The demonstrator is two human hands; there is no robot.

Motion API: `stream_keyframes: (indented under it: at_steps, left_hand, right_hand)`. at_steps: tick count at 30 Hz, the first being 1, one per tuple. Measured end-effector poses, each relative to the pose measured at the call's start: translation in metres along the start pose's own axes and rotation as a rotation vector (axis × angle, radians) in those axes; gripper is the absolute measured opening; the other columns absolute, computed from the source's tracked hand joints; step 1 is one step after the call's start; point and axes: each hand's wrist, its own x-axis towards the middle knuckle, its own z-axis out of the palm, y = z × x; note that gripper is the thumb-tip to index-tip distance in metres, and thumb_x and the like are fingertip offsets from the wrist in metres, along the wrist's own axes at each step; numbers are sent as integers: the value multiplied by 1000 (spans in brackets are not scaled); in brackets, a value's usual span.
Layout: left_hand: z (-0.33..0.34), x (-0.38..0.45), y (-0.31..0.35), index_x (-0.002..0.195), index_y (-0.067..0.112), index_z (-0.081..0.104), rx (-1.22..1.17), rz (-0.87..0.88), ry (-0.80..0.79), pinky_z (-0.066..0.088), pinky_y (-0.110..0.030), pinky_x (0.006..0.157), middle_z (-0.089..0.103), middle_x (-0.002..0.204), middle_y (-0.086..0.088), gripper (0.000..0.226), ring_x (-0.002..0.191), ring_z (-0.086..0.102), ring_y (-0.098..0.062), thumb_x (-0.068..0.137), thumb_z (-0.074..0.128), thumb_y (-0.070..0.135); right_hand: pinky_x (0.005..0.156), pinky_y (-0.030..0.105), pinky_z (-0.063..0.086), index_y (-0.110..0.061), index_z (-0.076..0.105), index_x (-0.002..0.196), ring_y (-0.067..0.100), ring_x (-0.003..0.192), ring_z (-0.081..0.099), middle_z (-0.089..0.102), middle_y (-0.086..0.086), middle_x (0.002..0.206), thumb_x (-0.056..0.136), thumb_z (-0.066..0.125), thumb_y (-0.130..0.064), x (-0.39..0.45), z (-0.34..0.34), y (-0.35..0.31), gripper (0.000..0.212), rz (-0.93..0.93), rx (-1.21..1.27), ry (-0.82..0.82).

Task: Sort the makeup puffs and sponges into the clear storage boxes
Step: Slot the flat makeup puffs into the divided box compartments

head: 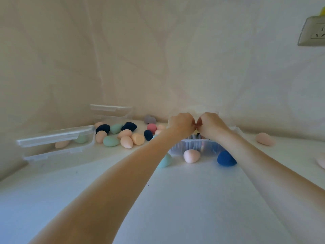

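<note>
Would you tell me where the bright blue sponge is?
The bright blue sponge lies on the white table, just before the ribbed clear box, right of a pink sponge.

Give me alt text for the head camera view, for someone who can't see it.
Two bare hands, left hand and right hand, meet with curled fingers above a clear storage box on a white table. Egg-shaped makeup sponges in peach, green, navy and pink lie scattered, beside another clear box at left.

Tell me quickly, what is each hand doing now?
Left hand: fingers curled, whether it holds anything cannot be told.
Right hand: fingers curled, the same, cannot be told.
</note>
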Motion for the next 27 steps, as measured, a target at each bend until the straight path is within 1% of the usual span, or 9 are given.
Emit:
stream_keyframes:
  at_steps: [3,5,9,11,13,15,19,24,27]
  left_hand:
    - [-8,-14,-8,110,15,68,-99,6,42,49,-33,87,68,113,-6,31,104,62,-27,92,43,14]
    - [-14,-27,-18,113,17,68,-159,20,104,47,-32,93,67,117,-4,31,109,59,-25,93,44,15]
    - [-30,-48,-50,107,15,70,-312,-97,245,45,-29,90,68,113,-5,30,108,60,-23,93,43,11]
    - [-34,-56,-73,106,10,69,-298,-174,259,45,-30,85,68,110,-9,31,103,60,-27,93,42,8]
    - [-37,-66,-95,111,9,67,-224,-220,216,46,-31,84,67,112,-11,33,102,60,-27,93,39,6]
    - [-36,-73,-116,128,13,55,-122,-268,89,42,-33,97,57,131,-9,39,120,52,-26,94,37,6]
    - [-24,-81,-140,132,11,44,76,-241,-91,35,-30,103,45,137,-6,36,129,44,-23,96,36,14]
    - [-10,-86,-165,141,21,34,55,-185,-142,34,-34,103,36,142,-8,48,129,39,-28,94,43,14]
    - [-8,-85,-166,137,17,39,96,-120,-44,31,-34,104,40,139,-9,43,128,37,-26,95,43,13]
  right_hand:
    - [56,28,39,-9,48,58,25,65,48,49,6,60,87,44,-1,-4,2,-9,31,15,11,-7]
    - [51,25,35,-10,47,56,24,63,48,48,4,60,87,44,-1,-8,2,-19,33,-20,57,25]
    - [79,36,51,0,70,93,30,91,62,68,13,96,88,44,-2,-20,5,-46,27,-201,162,162]
    - [74,33,49,2,68,93,28,86,60,68,15,96,88,43,-2,-27,13,-63,27,-270,220,186]
    - [70,28,43,-1,68,95,23,82,58,68,13,97,89,42,-2,-31,27,-80,27,-319,241,118]
    - [74,28,43,-1,66,102,27,93,59,65,15,108,88,43,-1,-27,49,-98,27,-351,183,8]
    - [101,37,35,-9,47,133,36,126,36,36,15,139,91,43,-4,-24,86,-120,43,-323,-51,-193]
    - [109,48,25,-17,33,142,38,136,18,26,12,145,92,41,-16,-16,103,-125,51,-156,-257,-280]
    - [107,50,28,-16,36,139,37,133,22,38,13,135,92,38,-12,-11,107,-128,47,-201,-281,-298]
